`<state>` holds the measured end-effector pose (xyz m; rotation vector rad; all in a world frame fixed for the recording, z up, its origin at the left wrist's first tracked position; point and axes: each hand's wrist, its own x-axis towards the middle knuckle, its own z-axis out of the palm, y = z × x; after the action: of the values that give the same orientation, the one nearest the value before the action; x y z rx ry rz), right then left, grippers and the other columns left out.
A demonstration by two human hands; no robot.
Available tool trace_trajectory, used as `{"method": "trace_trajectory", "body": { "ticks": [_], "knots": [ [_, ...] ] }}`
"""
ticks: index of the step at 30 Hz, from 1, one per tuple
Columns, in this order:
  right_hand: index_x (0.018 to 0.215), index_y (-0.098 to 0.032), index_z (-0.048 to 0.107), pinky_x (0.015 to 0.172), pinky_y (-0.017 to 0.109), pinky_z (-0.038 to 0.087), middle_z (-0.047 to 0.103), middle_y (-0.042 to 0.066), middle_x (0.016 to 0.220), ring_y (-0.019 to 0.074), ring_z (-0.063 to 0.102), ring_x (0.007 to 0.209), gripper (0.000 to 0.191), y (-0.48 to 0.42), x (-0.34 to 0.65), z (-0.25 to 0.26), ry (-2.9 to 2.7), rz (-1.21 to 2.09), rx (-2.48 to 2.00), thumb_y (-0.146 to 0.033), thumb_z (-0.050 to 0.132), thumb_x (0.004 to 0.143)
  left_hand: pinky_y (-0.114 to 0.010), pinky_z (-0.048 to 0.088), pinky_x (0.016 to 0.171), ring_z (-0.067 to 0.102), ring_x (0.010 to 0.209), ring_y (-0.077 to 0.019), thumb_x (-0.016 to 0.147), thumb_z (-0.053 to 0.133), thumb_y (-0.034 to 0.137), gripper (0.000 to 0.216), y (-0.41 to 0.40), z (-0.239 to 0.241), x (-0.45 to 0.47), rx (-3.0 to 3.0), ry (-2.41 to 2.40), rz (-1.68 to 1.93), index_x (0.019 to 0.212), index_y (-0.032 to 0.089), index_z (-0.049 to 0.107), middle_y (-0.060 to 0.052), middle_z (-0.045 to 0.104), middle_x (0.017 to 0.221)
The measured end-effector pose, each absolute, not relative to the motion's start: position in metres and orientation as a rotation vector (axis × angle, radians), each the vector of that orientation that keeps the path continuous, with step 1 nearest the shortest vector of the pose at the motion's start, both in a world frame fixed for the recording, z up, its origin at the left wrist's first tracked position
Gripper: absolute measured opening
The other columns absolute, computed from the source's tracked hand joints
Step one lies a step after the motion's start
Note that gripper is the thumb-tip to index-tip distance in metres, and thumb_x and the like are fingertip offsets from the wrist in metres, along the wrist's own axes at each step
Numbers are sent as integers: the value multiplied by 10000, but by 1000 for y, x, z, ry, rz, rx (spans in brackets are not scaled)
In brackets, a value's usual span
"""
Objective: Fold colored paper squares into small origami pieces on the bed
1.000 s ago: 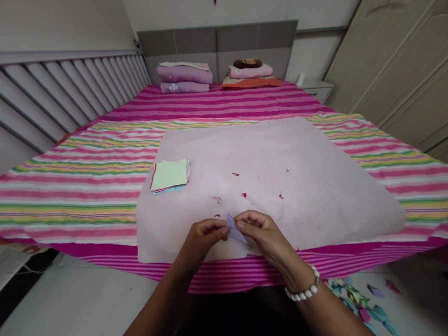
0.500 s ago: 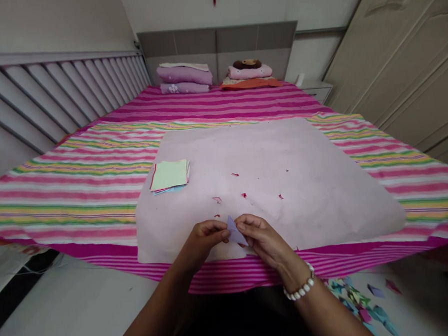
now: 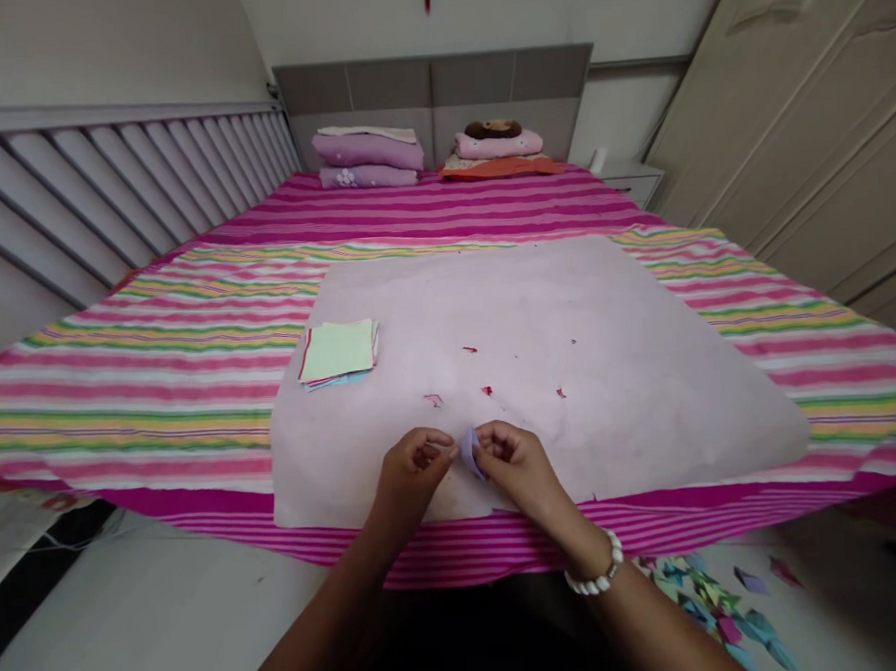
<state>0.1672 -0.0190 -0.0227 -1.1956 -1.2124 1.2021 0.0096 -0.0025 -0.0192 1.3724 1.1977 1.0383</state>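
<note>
A small folded piece of purple paper (image 3: 470,447) is pinched between both hands just above the near edge of a large pale pink sheet (image 3: 607,367) spread on the bed. My left hand (image 3: 412,472) grips its left side with thumb and fingers closed. My right hand (image 3: 516,464), with a white bead bracelet on the wrist, closes on its right side and hides part of it. A stack of coloured paper squares (image 3: 338,352), pale green on top, lies on the sheet to the left, away from both hands.
The bed has a pink striped cover (image 3: 156,371); small red paper scraps (image 3: 487,390) lie on the sheet. Folded bedding and pillows (image 3: 370,156) sit by the headboard. Slatted rail at left, wardrobe doors (image 3: 805,127) at right. Folded paper pieces (image 3: 713,602) lie scattered on the floor at lower right.
The hands have closed in together, and the purple paper now looks smaller and more covered by the right fingers. The right wrist has shifted slightly left.
</note>
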Motion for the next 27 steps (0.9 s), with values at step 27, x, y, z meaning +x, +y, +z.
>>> {"method": "trace_trajectory", "body": {
  "ticks": [27],
  "knots": [
    [755,-160,690,552,262,437,627,-6,545,134,559,518,151,-16,168,-17,-1040,1263,-1131,-303,686,708,-375,505,832,631,947,-220,793,636,152,209,-3,-15,6,2391,1038,1037,990,205,679,-78,700,1026]
  ]
}}
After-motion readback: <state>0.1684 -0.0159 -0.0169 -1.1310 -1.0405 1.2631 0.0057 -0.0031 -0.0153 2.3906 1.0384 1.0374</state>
